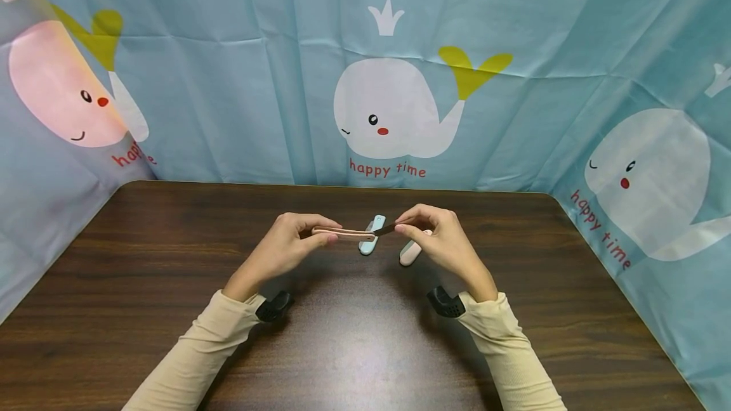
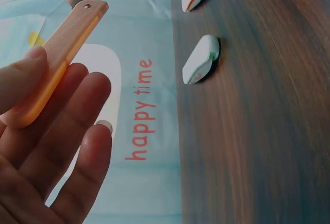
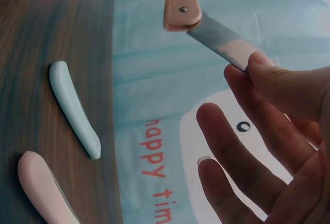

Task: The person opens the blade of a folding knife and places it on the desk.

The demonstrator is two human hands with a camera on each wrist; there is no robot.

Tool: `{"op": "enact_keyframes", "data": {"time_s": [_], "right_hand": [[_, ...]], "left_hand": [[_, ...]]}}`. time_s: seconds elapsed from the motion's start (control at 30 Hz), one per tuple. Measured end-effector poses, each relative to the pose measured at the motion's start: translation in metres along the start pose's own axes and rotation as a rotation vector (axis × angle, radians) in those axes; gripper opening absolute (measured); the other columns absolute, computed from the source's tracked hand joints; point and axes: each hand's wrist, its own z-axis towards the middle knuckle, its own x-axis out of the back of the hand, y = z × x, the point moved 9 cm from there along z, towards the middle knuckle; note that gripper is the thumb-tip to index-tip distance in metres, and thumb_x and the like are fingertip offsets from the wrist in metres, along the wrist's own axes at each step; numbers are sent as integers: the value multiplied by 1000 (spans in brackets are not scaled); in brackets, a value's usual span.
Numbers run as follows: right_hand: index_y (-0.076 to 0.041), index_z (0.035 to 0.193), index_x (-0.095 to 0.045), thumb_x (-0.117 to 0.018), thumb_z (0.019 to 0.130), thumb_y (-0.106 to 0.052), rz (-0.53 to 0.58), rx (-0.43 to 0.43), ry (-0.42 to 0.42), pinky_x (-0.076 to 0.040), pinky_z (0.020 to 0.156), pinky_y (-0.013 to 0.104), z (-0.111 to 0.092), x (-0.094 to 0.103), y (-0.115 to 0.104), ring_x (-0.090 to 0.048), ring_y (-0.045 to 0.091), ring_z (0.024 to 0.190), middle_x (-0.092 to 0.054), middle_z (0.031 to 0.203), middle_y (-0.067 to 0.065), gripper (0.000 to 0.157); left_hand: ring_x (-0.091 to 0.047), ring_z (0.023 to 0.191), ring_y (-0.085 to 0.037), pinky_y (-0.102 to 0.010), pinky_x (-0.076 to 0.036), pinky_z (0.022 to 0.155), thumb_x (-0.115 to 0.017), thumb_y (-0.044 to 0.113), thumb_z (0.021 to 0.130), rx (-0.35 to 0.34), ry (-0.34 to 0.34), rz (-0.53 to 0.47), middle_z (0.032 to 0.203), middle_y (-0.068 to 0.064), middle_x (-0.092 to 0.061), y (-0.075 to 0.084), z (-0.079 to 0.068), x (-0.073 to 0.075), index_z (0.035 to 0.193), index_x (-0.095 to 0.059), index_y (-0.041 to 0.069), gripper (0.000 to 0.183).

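Observation:
An orange-pink folding knife (image 1: 345,233) is held up over the table, its blade swung out from the handle. My left hand (image 1: 285,243) pinches the handle (image 2: 67,49) between thumb and forefinger, the other fingers spread loosely below. With thumb and forefinger my right hand (image 1: 440,236) pinches the blade (image 3: 227,44) near its tip. The rivet joining blade and handle shows in both wrist views. Beneath the held knife lies a light blue folding knife (image 1: 368,246), folded. A pale pink folding knife (image 1: 408,254), also folded, lies below my right hand, which partly covers it in the head view.
The dark wood table (image 1: 360,335) reaches back to a light blue curtain (image 1: 228,113) printed with whales and "happy time". Black wrist cameras are strapped at both wrists, over or beside the cream sleeves (image 1: 197,341).

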Motion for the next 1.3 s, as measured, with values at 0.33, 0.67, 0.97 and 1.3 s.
{"op": "enact_keyframes", "data": {"time_s": [0.33,0.67,0.97,1.3], "right_hand": [[-14,95,-75,-73,90,-16,-9,-40,-6,-48,64,27,1,3,11,-62,8,67,-75,91,7,5],[-9,99,-75,-74,90,-17,25,-86,-75,-52,73,30,1,-3,20,-69,28,83,-75,94,4,12],[-10,98,-77,-75,89,-18,-3,-62,-57,-50,69,26,2,-1,20,-69,30,81,-76,93,3,12],[-7,101,-76,-75,89,-18,6,-56,-42,-49,67,23,3,1,21,-66,14,75,-76,95,4,16]], "left_hand": [[-59,65,-7,-22,-44,57,-70,17,93,5,29,-43,83,-9,-74,-1,-1,5,108,-76,13,17],[-60,65,-23,-22,-48,59,-70,13,92,21,76,-108,84,-13,-75,0,0,12,108,-74,9,17],[-61,67,-6,-22,-45,59,-69,15,93,51,43,-100,88,-15,-74,-3,0,10,111,-73,9,19],[-53,64,-7,-22,-43,57,-73,21,91,83,13,26,87,-3,-72,-11,0,7,104,-75,17,14]]}}
